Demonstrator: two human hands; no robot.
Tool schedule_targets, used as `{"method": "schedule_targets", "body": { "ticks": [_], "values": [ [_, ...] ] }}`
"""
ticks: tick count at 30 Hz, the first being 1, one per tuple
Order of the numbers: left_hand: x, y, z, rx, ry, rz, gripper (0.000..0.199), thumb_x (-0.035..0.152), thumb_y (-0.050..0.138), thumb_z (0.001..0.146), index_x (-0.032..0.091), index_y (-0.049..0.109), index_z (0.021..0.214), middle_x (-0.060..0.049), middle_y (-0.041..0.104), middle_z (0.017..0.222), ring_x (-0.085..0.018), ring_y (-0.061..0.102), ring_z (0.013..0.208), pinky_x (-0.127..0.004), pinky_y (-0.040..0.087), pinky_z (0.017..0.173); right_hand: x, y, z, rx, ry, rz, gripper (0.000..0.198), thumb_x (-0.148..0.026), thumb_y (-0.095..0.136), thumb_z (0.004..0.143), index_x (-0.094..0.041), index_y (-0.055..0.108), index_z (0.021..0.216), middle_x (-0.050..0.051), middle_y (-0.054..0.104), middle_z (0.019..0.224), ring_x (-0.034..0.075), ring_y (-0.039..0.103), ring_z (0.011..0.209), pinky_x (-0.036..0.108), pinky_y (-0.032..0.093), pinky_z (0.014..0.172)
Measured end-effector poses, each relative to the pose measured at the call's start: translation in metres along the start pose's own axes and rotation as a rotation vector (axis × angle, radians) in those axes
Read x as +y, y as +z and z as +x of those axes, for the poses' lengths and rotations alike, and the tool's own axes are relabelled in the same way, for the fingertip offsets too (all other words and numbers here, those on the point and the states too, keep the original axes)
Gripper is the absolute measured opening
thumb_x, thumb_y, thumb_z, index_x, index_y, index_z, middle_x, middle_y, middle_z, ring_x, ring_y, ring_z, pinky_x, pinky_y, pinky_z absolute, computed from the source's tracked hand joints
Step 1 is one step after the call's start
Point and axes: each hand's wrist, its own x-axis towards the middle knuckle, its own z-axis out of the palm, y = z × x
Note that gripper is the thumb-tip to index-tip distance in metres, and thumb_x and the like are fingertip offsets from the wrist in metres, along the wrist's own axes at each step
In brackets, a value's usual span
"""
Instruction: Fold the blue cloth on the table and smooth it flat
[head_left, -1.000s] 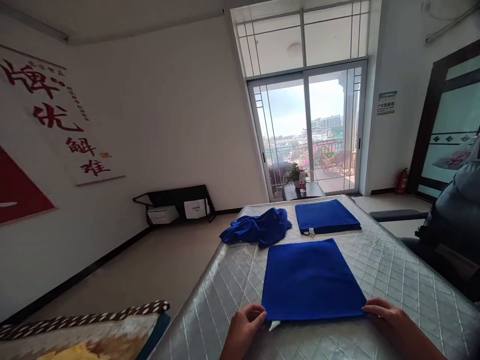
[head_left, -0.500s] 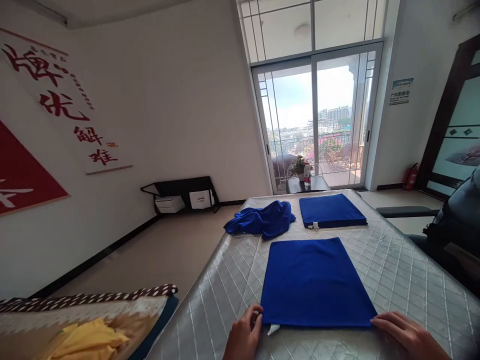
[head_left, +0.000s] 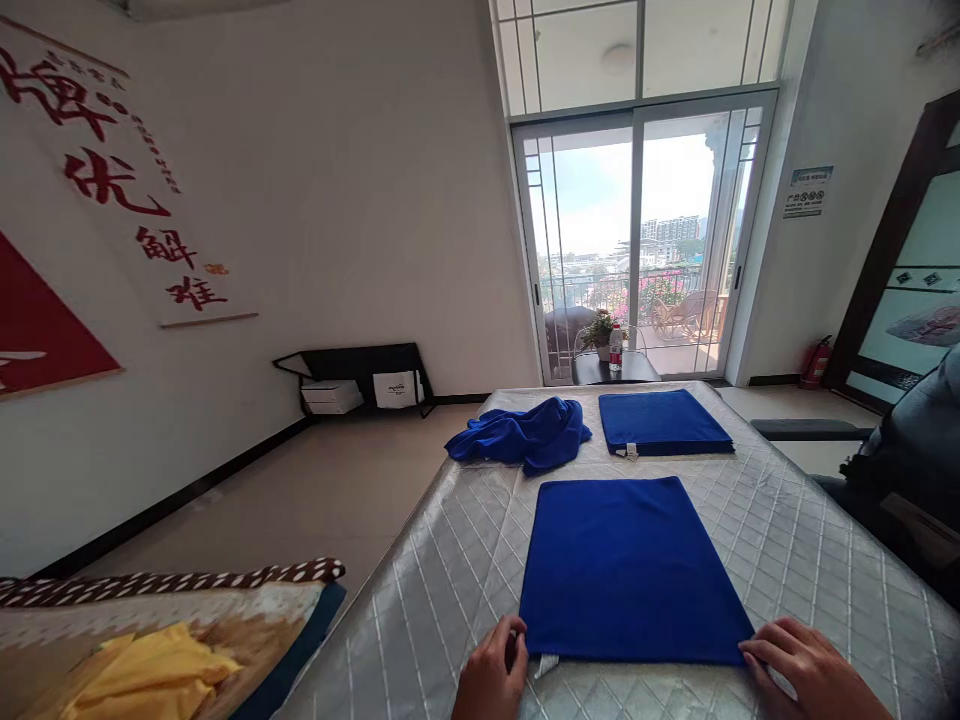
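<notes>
A square blue cloth (head_left: 634, 570) lies flat and smooth on the silvery quilted mattress (head_left: 420, 580). A small white tag (head_left: 547, 663) sticks out at its near left edge. My left hand (head_left: 493, 662) pinches the near left corner, fingers curled. At the near right corner my right hand (head_left: 806, 662) has its thumb and fingers closed on the edge. Beyond the cloth, a neat stack of flat blue cloths (head_left: 664, 422) with a white tag lies to the right. A crumpled blue cloth (head_left: 521, 435) lies to the left of the stack.
At the lower left is a patterned blanket (head_left: 277, 610) with a yellow cloth (head_left: 150, 675) on it. A small table (head_left: 589, 370) with a plant and a bottle (head_left: 616, 347) stands by the sliding glass door. A dark chair-like object (head_left: 919, 470) is at the right.
The near cloth looks smoother, its faint creases gone. My right hand's fingers are more curled at the corner. The view has shifted slightly.
</notes>
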Motion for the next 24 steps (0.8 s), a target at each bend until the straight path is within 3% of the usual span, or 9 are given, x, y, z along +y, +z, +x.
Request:
{"method": "schedule_targets", "body": {
  "ticks": [4,8,12,20,22,24],
  "values": [
    [-0.005,0.003,-0.002,0.044,0.032,-0.064,0.023,0.025,0.046,0.090,0.028,0.068,0.092,-0.002,0.078,0.092,-0.020,0.075,0.087,-0.027,0.053,0.081,-0.020,0.012,0.031,0.081,0.046,-0.121,0.043,-0.050,0.044,0.100,-0.028,0.068,0.128,0.007,0.068,0.131,0.028,0.060,0.124,0.047,0.050,0.106],
    [-0.010,0.005,-0.003,0.064,0.071,-0.078,0.023,0.028,0.045,0.091,0.028,0.068,0.092,-0.002,0.078,0.090,-0.022,0.075,0.086,-0.029,0.054,0.082,-0.018,0.048,0.052,0.008,0.111,-0.195,0.061,-0.056,0.032,0.101,-0.019,0.053,0.145,0.011,0.045,0.155,0.028,0.039,0.143,0.051,0.031,0.120],
    [-0.014,0.009,-0.002,0.075,0.119,-0.068,0.022,0.028,0.046,0.091,0.027,0.068,0.091,-0.002,0.078,0.087,-0.021,0.076,0.083,-0.029,0.055,0.078,-0.011,0.073,0.051,-0.041,0.210,-0.215,0.072,-0.061,0.025,0.101,-0.013,0.038,0.153,0.012,0.031,0.161,0.026,0.026,0.149,0.050,0.026,0.122],
    [-0.023,0.017,-0.003,0.176,0.259,0.213,0.026,0.024,0.045,0.094,0.023,0.070,0.093,-0.006,0.074,0.087,-0.023,0.073,0.084,-0.033,0.056,0.079,-0.013,0.070,0.048,-0.052,0.260,-0.153,0.077,-0.064,0.026,0.100,-0.011,0.033,0.155,0.012,0.027,0.162,0.025,0.020,0.151,0.047,0.021,0.123],
    [-0.012,0.015,-0.001,0.210,0.296,0.306,0.025,0.023,0.045,0.095,0.022,0.070,0.095,-0.006,0.072,0.087,-0.023,0.071,0.084,-0.034,0.056,0.079,-0.015,0.070,0.049,-0.060,0.267,-0.152,0.077,-0.063,0.025,0.100,-0.010,0.032,0.155,0.012,0.026,0.163,0.024,0.019,0.151,0.046,0.020,0.124],
    [0.015,0.017,0.002,0.223,0.351,0.354,0.025,0.022,0.043,0.097,0.023,0.068,0.097,-0.005,0.070,0.089,-0.022,0.069,0.084,-0.034,0.056,0.078,-0.016,0.070,0.050,-0.067,0.273,-0.156,0.076,-0.061,0.024,0.101,-0.009,0.031,0.155,0.012,0.024,0.163,0.024,0.019,0.151,0.045,0.020,0.124]
  ]
}}
